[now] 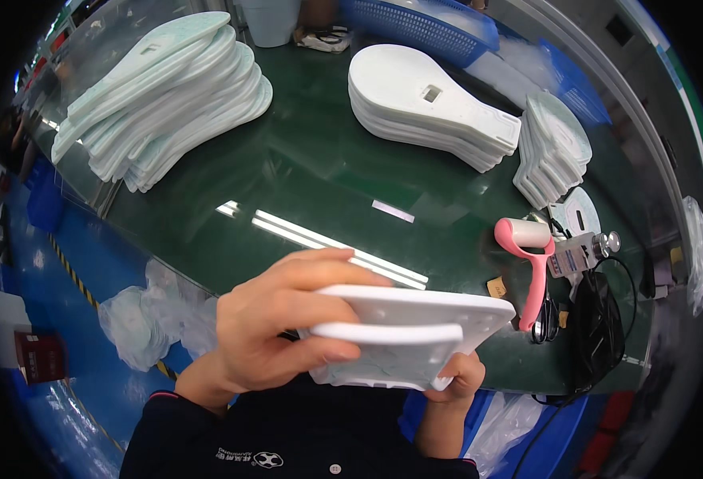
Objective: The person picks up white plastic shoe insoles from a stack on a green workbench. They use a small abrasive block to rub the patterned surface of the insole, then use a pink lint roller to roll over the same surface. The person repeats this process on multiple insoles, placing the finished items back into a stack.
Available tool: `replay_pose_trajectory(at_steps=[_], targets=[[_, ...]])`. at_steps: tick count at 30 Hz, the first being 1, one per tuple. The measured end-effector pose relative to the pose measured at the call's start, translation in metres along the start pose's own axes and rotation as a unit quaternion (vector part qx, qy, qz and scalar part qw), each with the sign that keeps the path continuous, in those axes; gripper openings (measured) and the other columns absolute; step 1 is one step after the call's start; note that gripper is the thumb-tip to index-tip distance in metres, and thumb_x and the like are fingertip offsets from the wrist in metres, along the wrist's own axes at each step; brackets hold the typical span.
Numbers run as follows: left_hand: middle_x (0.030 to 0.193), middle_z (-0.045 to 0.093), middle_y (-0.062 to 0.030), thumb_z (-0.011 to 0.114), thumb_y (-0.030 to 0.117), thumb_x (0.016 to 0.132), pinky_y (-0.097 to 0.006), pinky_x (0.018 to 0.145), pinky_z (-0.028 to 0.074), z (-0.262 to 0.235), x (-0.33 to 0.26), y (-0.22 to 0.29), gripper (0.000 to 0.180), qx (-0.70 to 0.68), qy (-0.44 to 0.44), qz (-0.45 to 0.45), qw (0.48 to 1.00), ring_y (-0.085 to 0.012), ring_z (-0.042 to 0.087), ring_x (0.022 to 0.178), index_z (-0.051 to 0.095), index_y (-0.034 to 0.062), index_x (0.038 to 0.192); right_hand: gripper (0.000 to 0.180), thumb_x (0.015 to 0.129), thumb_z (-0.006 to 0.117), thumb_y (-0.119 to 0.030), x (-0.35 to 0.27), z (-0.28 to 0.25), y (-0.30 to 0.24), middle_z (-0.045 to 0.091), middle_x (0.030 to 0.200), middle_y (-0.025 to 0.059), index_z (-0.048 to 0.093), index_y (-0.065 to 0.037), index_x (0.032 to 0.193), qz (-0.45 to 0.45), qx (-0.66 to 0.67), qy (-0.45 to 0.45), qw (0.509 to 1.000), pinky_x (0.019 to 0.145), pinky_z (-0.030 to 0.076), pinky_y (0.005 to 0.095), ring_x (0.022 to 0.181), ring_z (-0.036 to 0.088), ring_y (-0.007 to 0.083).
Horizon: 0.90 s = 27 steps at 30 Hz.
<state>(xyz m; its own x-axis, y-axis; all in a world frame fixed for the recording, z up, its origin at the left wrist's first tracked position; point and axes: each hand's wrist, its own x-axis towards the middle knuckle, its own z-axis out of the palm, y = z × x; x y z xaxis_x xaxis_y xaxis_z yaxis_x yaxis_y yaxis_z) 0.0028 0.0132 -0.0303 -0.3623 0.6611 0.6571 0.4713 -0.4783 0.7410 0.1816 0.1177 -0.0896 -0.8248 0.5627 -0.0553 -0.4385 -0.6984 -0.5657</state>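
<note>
The white plastic piece (415, 305) is at the lower middle of the frame, its left end between the thumb and curled fingers of the left hand (263, 323), its lower right corner gripped by the right hand (458, 374). The left wrist comes in from the lower left with the knuckles uppermost, while the right forearm rises steeply from the bottom edge. Beneath lies the green table (311, 191), with a pink roller (533, 291) right and a stack of white paddles (403, 84) upper centre.
</note>
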Motion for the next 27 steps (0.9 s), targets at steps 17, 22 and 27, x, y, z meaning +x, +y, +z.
replay_pose_trajectory(at_steps=[17, 22, 27], targets=[[0.09, 0.061, -0.0124, 0.07, 0.02, 0.068, -0.049, 0.093, 0.032, -0.011, 0.006, 0.024, 0.02, 0.176, -0.175, 0.122, 0.961, -0.0184, 0.063, 0.075, 0.062, 0.0072, 0.082, 0.044, 0.051, 0.076, -0.018, 0.022, 0.055, -0.033, 0.063, 0.081, 0.0013, 0.062, -0.01, 0.092, -0.344, -0.646, -0.062, 0.679, 0.09, 0.037, 0.0448, 0.086, 0.059, 0.0226], [0.088, 0.061, -0.0113, 0.067, 0.041, 0.067, -0.053, 0.096, 0.024, -0.006, 0.006, 0.022, 0.037, 0.158, -0.149, 0.038, 0.975, -0.0249, 0.06, 0.084, 0.058, 0.0078, 0.081, 0.03, 0.054, 0.072, -0.011, 0.023, 0.055, -0.031, 0.061, 0.074, -0.0022, 0.064, -0.011, 0.083, -0.362, -0.644, -0.073, 0.67, 0.084, 0.042, 0.0387, 0.074, 0.06, 0.0151], [0.098, 0.055, -0.0127, 0.068, 0.038, 0.068, -0.051, 0.098, 0.018, 0.009, -0.002, 0.007, 0.036, 0.188, -0.085, -0.056, 0.977, -0.0321, 0.044, 0.109, 0.049, 0.0077, 0.075, 0.028, 0.053, 0.072, -0.008, 0.022, 0.056, -0.021, 0.06, 0.073, -0.0035, 0.063, -0.012, 0.08, -0.402, -0.717, -0.042, 0.568, 0.082, 0.043, 0.0365, 0.073, 0.059, 0.0131]])
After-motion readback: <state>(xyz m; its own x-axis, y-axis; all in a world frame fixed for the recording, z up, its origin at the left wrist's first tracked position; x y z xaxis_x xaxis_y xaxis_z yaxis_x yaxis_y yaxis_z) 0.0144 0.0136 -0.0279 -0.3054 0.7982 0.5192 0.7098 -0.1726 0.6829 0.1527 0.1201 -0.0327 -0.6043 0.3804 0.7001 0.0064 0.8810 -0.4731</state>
